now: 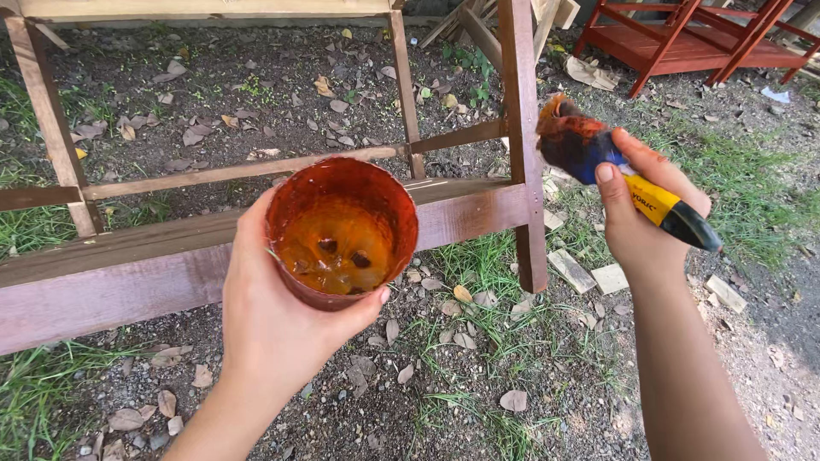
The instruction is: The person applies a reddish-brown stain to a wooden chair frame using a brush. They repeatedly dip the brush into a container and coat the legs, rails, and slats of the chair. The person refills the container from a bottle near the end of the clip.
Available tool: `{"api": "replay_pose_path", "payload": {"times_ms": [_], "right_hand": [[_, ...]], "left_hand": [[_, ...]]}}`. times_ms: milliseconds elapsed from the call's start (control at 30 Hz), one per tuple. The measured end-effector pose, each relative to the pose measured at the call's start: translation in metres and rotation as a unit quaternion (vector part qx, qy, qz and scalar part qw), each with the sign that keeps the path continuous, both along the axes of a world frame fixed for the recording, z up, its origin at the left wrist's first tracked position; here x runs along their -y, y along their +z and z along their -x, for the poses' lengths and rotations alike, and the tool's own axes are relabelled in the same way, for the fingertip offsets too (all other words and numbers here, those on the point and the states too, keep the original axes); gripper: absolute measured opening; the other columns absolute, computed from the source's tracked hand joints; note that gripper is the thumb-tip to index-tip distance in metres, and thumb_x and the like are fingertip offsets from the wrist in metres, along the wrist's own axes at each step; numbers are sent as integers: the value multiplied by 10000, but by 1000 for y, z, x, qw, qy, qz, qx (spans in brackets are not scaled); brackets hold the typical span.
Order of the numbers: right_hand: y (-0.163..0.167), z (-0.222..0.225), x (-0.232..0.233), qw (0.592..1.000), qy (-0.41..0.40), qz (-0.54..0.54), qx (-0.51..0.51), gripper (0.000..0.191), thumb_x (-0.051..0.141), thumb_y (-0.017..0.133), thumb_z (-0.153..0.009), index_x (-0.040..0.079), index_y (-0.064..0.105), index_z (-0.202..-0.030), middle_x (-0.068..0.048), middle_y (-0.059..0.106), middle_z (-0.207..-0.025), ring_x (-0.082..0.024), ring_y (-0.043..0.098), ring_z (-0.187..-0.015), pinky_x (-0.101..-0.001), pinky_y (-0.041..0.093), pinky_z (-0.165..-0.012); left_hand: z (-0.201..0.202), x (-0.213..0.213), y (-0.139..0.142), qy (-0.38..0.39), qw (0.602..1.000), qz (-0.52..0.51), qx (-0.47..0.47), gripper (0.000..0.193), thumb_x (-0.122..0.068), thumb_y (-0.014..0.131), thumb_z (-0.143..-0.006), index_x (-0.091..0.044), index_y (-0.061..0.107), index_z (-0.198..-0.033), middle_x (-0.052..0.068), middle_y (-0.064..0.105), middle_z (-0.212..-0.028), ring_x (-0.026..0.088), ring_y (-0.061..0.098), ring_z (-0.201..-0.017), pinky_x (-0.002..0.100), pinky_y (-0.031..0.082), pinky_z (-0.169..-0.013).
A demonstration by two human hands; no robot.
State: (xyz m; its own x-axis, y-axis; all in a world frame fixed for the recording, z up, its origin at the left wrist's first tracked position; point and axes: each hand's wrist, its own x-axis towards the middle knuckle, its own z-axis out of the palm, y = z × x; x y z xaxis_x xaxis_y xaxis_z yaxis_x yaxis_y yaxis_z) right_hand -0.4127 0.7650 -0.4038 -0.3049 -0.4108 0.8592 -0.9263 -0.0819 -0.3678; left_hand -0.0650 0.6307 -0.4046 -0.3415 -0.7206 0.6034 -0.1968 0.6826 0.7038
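Above bare, leaf-strewn ground (256,94) with grass patches: left hand (273,324), fingers wrapped around a stain-coated plastic cup (342,230) holding a shallow pool of orange-brown stain. Right hand (641,222), fingers and thumb closed on the yellow-and-black handle of a stain-soaked paintbrush (598,162), bristles just beside the reddish-stained leg of a wooden frame (521,128). Red-painted furniture (683,43) at the upper right corner.
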Motion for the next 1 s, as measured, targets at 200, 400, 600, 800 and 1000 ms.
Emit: {"api": "replay_pose_path", "payload": {"times_ms": [200, 400, 600, 800, 1000], "right_hand": [[18, -1, 57, 996, 63, -27, -54, 313, 3, 752, -1011, -25, 676, -1314, -180, 731, -1134, -178, 681, -961, -262, 544, -885], [17, -14, 42, 976, -64, -187, -88, 234, 95, 764, -959, 40, 764, -1187, -147, 733, -869, -234, 723, -683, -327, 564, -658], [21, -22, 26, 969, -60, -240, -20, 226, 139, 780, -903, 80, 777, -1122, -133, 769, -977, -233, 732, -703, -323, 566, -638], [105, -46, 32, 949, -80, -265, 152, 243, 146, 793, -932, 70, 789, -1163, -114, 773, -959, -172, 741, -780, -284, 570, -745], [242, -73, 15, 917, 38, -242, 313, 320, 159, 739, -935, 88, 749, -1246, -84, 777, -1071, -125, 731, -940, -271, 559, -888]], "left_hand": [[12, 9, 11, -7, 1000, -11, 5, 1102, -253, 977, -516, -24, 430, -1445, 167, 574, -1386, 320, 608, -1296, 439, 496, -1067], [14, 35, 42, 64, 996, -58, 24, 1123, -286, 1022, -487, -52, 455, -1428, 134, 585, -1390, 294, 616, -1276, 414, 513, -1054], [-13, 35, 58, 100, 993, 53, 15, 1061, -213, 1017, -570, -74, 415, -1432, 146, 537, -1431, 320, 540, -1336, 434, 456, -1155], [-36, -6, 104, 95, 976, -152, -121, 1070, -145, 975, -659, -58, 334, -1512, 171, 433, -1582, 317, 488, -1461, 428, 428, -1250], [-41, -57, 206, 209, 959, -189, -11, 1097, -117, 965, -574, -24, 354, -1480, 196, 518, -1499, 315, 539, -1391, 411, 437, -1186]]}}
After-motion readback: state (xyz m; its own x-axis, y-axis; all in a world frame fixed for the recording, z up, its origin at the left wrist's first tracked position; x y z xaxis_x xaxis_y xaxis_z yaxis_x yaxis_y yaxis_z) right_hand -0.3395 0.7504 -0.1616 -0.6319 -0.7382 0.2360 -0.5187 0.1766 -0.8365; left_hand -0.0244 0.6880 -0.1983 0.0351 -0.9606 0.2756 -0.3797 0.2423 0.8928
